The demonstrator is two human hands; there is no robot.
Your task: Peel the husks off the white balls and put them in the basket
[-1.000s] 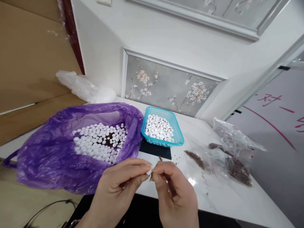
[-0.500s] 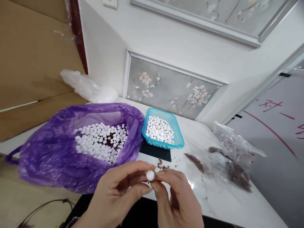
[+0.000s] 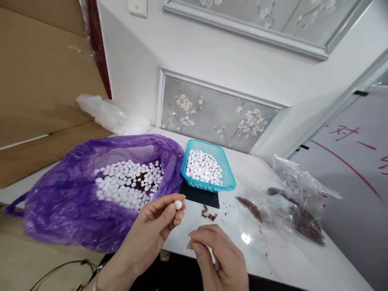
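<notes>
My left hand [image 3: 165, 218] pinches a small white ball [image 3: 178, 205] between thumb and fingers, just above the table's front part. To its right, my right hand [image 3: 216, 256] is closed in a pinch, apart from the ball; anything between its fingertips is too small to make out. Ahead of both hands lies a little pile of reddish-brown bits [image 3: 209, 214]. Beyond it stands a blue plastic basket [image 3: 228, 171] with many white balls in it. An open purple plastic bag [image 3: 75, 210] on the left holds more white balls, with brown bits among them.
Clear plastic bags of brown material [image 3: 306, 220] lie on the white table [image 3: 242, 258] at the right. A black flat piece [image 3: 201, 197] sits under the basket's front. Cardboard [image 3: 45, 72] rises at the left, and a whiteboard [image 3: 351, 173] stands at the right.
My hands have moved apart. The left has carried the white ball up and left, away from the right hand, which has dropped slightly lower and stays pinched.
</notes>
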